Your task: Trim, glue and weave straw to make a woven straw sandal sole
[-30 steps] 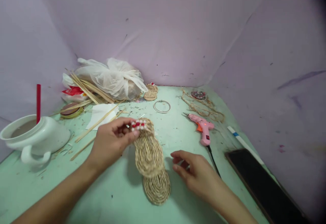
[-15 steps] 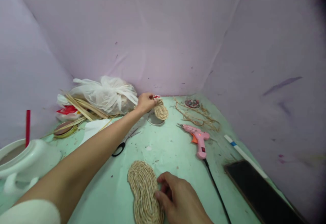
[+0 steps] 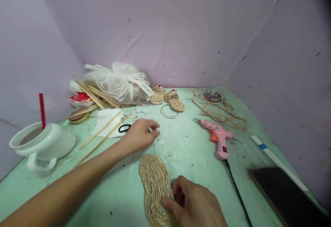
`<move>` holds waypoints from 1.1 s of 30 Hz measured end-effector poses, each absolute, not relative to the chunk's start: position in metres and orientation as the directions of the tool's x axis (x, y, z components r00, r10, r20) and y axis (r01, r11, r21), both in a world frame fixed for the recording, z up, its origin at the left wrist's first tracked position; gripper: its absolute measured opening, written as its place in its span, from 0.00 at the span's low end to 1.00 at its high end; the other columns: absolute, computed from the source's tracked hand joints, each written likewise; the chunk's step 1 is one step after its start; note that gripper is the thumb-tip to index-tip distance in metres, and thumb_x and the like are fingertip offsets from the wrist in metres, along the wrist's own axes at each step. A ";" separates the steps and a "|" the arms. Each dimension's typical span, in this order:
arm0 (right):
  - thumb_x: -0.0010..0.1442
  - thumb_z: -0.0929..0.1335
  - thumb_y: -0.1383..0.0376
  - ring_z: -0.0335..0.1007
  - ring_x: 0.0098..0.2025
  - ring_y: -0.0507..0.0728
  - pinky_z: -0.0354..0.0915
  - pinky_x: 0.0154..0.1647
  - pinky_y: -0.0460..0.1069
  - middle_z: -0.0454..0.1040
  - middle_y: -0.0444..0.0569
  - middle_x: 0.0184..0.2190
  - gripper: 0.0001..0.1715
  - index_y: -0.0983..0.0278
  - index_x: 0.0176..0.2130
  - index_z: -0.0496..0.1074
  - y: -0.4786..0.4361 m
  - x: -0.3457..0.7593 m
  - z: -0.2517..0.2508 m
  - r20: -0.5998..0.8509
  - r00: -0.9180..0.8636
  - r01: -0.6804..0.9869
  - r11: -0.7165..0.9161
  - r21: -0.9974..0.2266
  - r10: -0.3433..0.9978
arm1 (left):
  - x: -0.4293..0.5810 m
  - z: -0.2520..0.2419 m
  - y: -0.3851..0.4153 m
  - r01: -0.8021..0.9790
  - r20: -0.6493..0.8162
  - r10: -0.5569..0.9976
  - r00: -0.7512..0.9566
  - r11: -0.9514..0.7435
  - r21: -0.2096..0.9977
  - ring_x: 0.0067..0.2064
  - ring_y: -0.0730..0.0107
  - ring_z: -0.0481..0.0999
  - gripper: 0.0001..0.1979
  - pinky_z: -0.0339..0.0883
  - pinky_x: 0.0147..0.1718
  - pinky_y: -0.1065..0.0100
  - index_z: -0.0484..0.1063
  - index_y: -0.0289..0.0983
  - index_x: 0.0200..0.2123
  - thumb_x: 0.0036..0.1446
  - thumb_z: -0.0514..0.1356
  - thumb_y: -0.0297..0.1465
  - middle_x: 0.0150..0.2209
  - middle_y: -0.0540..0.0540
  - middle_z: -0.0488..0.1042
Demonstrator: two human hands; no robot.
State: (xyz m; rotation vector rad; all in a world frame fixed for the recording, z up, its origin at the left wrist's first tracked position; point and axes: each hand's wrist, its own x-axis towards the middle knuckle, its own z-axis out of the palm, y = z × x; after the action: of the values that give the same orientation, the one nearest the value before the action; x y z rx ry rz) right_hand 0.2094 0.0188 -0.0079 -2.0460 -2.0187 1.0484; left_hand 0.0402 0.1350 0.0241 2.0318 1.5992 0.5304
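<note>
A braided straw sole (image 3: pixel 156 191) lies flat on the table in front of me. Its right edge is gripped by my right hand (image 3: pixel 198 201), thumb on top and fingers curled at the side. My left hand (image 3: pixel 142 134) hovers above the table beyond the sole, fingers loosely bent and nothing in them. Partly covered by that hand are scissors (image 3: pixel 124 128), with only a black handle loop showing. Toward the back wall rest two small straw slippers, the left one (image 3: pixel 157 97) and the right one (image 3: pixel 175 100), both with red-and-white trim.
A pink glue gun (image 3: pixel 219 137), its light lit, lies to the right with its cord trailing. Beyond it are loose fibre strands (image 3: pixel 214 113). A dark phone (image 3: pixel 287 194) lies near right. On the left stand a white pot (image 3: pixel 58 139) and a tied plastic bag (image 3: pixel 121 82).
My left hand has let go of a small straw slipper at the back and drawn back toward me. My right hand stays at the sole. The view has shifted slightly.
</note>
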 end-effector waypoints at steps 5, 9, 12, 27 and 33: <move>0.45 0.69 0.63 0.58 0.19 0.50 0.51 0.21 0.45 0.66 0.40 0.16 0.09 0.62 0.22 0.63 0.019 0.215 -0.019 -0.451 -0.231 0.613 -0.230 -0.755 0.862 | 0.007 0.006 0.064 0.437 -0.293 0.942 0.162 0.198 0.877 0.36 0.62 0.74 0.18 0.66 0.35 0.66 0.71 0.34 0.41 0.47 0.60 0.37 0.37 0.42 0.76; 0.45 0.69 0.63 0.57 0.20 0.49 0.53 0.21 0.44 0.63 0.39 0.16 0.12 0.62 0.22 0.61 0.018 0.217 -0.028 -0.425 -0.303 0.454 -0.263 -0.851 0.853 | 0.008 -0.004 0.047 0.097 -0.395 0.897 0.198 0.383 0.919 0.34 0.65 0.73 0.20 0.65 0.35 0.66 0.70 0.34 0.40 0.42 0.65 0.34 0.33 0.44 0.76; 0.45 0.70 0.61 0.62 0.23 0.51 0.58 0.24 0.45 0.68 0.43 0.22 0.11 0.63 0.27 0.65 0.019 0.218 -0.027 -0.392 -0.330 0.370 -0.265 -0.891 0.859 | 0.014 -0.005 0.043 0.004 -0.378 0.901 0.214 0.386 0.923 0.32 0.67 0.72 0.15 0.65 0.33 0.67 0.71 0.33 0.35 0.41 0.65 0.32 0.31 0.46 0.75; 0.42 0.74 0.56 0.64 0.25 0.49 0.60 0.28 0.45 0.71 0.44 0.24 0.19 0.66 0.29 0.71 0.025 0.207 -0.014 -0.340 -0.363 -0.160 -0.417 -0.895 0.868 | 0.026 0.008 0.034 0.069 -0.225 0.963 0.147 0.217 0.974 0.39 0.61 0.71 0.24 0.63 0.41 0.65 0.71 0.37 0.45 0.41 0.66 0.33 0.37 0.45 0.73; 0.38 0.76 0.55 0.65 0.24 0.49 0.60 0.27 0.45 0.71 0.43 0.23 0.23 0.66 0.29 0.69 0.026 0.206 -0.023 -0.387 -0.370 -0.248 -0.491 -0.835 0.845 | 0.034 0.002 0.030 -0.168 -0.380 0.906 0.186 0.411 0.896 0.38 0.63 0.73 0.24 0.66 0.38 0.66 0.69 0.35 0.44 0.41 0.67 0.32 0.35 0.44 0.75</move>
State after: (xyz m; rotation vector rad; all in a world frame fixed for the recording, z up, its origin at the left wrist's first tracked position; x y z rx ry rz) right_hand 0.2056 0.0255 -0.0231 -1.0998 -0.8980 1.9307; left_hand 0.0339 0.0295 0.0018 0.8317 1.1224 0.8935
